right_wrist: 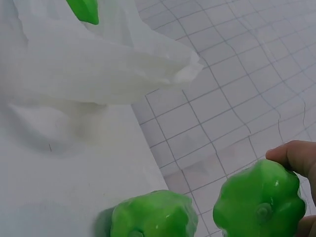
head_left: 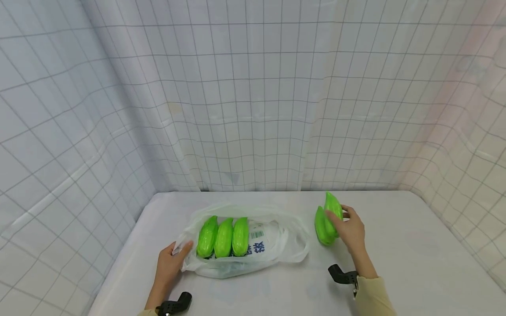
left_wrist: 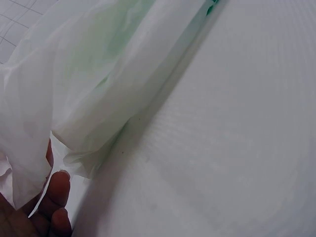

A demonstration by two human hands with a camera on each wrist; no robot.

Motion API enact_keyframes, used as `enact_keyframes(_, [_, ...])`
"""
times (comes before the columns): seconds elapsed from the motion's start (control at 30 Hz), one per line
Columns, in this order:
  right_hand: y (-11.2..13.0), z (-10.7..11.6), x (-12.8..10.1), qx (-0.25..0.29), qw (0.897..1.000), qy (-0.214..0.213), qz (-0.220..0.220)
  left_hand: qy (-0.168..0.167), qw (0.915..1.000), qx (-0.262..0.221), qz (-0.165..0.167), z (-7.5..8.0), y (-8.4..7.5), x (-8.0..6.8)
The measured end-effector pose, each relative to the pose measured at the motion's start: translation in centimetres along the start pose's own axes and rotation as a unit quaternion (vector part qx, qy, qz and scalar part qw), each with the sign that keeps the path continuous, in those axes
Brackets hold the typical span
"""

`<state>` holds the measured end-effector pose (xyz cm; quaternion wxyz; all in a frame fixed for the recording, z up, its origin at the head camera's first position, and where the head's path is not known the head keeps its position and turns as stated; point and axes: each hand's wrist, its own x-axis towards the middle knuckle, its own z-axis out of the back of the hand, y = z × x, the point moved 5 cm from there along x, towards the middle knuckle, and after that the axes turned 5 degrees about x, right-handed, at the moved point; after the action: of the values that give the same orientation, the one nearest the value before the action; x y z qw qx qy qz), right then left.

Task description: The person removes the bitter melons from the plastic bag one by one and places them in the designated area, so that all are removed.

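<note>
Bagging gourds | 3 lying in plastic bag (head_left: 272, 245) | left hand (head_left: 170, 263) pinching bag rim | right hand (head_left: 352, 230) grasping 4th gourd (head_left: 334, 210) | 5th gourd (head_left: 321, 228) waiting on table (head_left: 415, 263)

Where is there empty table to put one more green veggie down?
Bare table lies right of the right hand, and in front between both wrists. It is crowded around the plastic bag and the two loose gourds.
</note>
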<state>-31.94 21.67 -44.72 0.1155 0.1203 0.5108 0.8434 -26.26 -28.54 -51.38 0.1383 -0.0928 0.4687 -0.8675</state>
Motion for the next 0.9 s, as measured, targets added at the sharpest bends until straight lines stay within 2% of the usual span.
enact_keyframes(0.17, [-0.5, 0.3, 0.5, -0.026, 1.000, -0.013, 0.002, 0.001, 1.0000, 0.001, 0.000, 0.0, 0.0, 0.0])
enact_keyframes(0.33, [-1.1, 0.4, 0.8, -0.041, 0.999, -0.008, -0.013, 0.002, 1.0000, 0.002, 0.000, 0.0, 0.0, 0.0])
enact_keyframes(0.53, [-1.9, 0.3, 0.9, -0.049, 0.998, -0.003, -0.024, 0.000, 1.0000, 0.002, 0.001, 0.1, 0.1, 0.0])
enact_keyframes(0.9, [-2.7, 0.5, 1.1, -0.070, 0.997, -0.018, -0.029, 0.000, 1.0000, -0.003, -0.001, 0.0, 0.1, -0.1])
